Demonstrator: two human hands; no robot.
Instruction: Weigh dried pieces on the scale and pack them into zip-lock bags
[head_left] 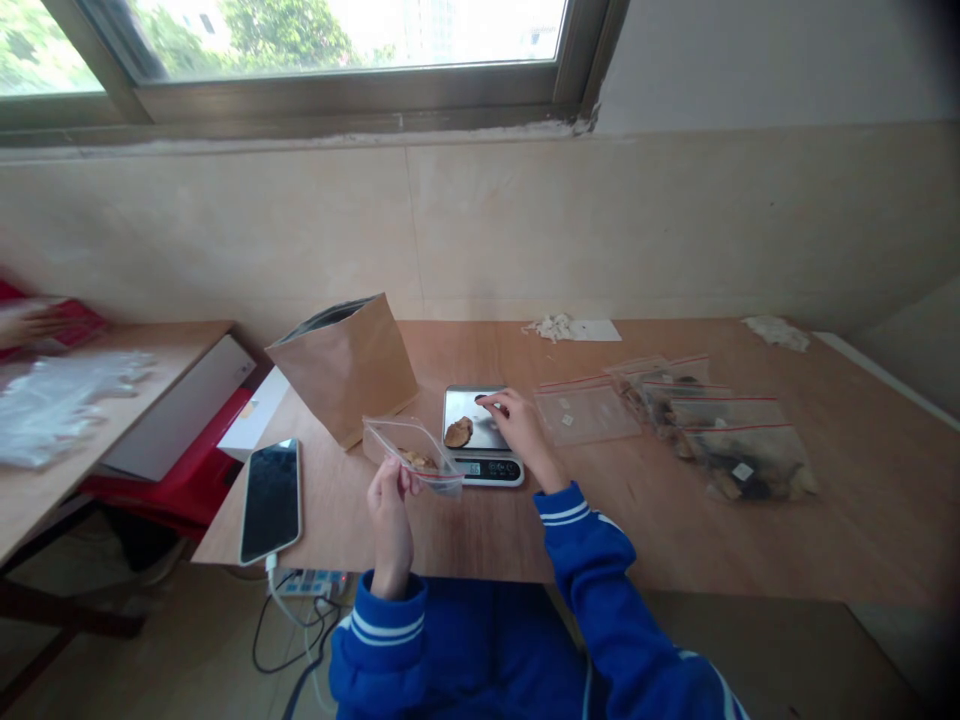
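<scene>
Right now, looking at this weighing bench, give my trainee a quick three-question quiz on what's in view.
1. True or false: the left hand holds a clear zip bag.
2. What lies on the scale pan: A a brown piece, B a spoon, C a coin?
3. Which side of the paper bag is the phone on, as the camera sees it?

Key: 1 true. 2 A, a brown piece, with the right hand over the pan. 3 Left, nearer the table edge.

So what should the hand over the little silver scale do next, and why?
Probably lift the small dark piece pinched in the right hand across into the clear zip bag. The left hand holds that bag open beside the flat silver kitchen scale, a few brown bits lie inside, and one brown slice remains on the pan.
</scene>
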